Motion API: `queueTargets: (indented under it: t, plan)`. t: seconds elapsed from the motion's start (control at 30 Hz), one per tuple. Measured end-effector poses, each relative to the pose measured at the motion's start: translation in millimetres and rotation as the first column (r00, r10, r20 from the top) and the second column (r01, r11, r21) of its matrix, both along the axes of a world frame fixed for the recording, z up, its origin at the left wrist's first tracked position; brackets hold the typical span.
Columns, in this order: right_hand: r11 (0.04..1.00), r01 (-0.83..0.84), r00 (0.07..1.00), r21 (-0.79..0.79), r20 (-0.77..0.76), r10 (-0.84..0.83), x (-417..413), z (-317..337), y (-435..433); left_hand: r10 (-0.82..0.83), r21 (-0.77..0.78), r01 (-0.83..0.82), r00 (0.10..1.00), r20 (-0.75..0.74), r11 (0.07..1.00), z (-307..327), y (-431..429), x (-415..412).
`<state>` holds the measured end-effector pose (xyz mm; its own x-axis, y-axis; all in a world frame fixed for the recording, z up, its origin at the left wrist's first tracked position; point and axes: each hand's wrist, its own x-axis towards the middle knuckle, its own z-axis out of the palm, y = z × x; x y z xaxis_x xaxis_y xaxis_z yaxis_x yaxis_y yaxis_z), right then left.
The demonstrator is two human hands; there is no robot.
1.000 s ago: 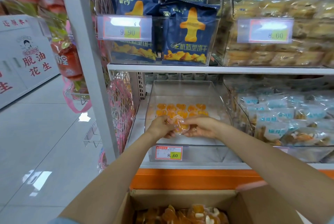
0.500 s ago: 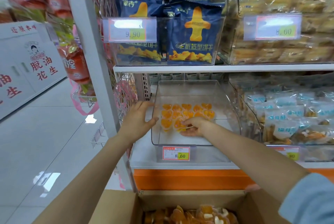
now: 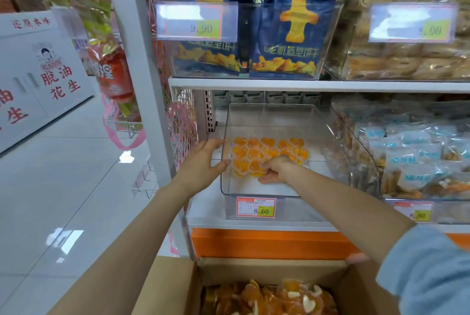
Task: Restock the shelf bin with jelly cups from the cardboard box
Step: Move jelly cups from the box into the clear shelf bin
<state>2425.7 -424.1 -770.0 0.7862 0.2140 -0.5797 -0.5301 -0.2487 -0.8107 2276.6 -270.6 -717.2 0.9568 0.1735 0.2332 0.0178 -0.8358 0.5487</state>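
Head view, item by item. Left hand (image 3: 203,162): a second ago it met the other hand over the bin front, sharing one cup; it has since gone out to the side and now lies released, fingers straight, against the left wall of the clear plastic shelf bin (image 3: 315,121). Right hand (image 3: 276,171): inside the bin, knuckles up, fingers curled down onto the nearest row; whether it still grips a cup or only presses it flat I cannot tell. Orange jelly cups (image 3: 269,149): three rows on the bin floor, towards the middle, the front row begun in the last second. Bin otherwise mostly bare, back and front. Red-and-yellow price tag (image 3: 255,207): on the bin's front. Brown cardboard box (image 3: 173,286): open below the shelf, a heap of cups inside. Judgement: one more cup shelved, restocking barely started, many trips to the box remaining.
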Motion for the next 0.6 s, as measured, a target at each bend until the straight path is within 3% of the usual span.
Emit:
queueTargets:
  t: [0.17, 0.33, 0.47, 0.53, 0.6]
  plan:
    - [0.985, -0.09, 0.992, -0.146, 0.074, 0.101, -8, 11, -4, 0.002, -0.013, -0.002, 0.999, -0.052, 1.0, 3, -1, -2]
    - [0.926, -0.149, 0.951, -0.347, 0.207, 0.23, -12, 26, -23, 0.033, 0.068, -0.033, 0.999, 0.008, 0.997, 9, -9, -6]
    - [0.675, -0.139, 0.723, -0.724, 0.392, 0.569, -21, 38, -30, 0.038, 0.087, -0.038, 0.999, 0.012, 0.995, 13, -14, -17]
    - [0.677, -0.099, 0.661, -0.729, 0.46, 0.593, -31, 47, -31, 0.02, 0.152, -0.03, 0.998, 0.065, 0.988, 17, -20, -23]
    - [0.748, -0.038, 0.575, -0.662, 0.598, 0.558, -47, 59, -35, -0.059, 0.196, 0.027, 0.986, 0.157, 0.98, 22, -34, -32]
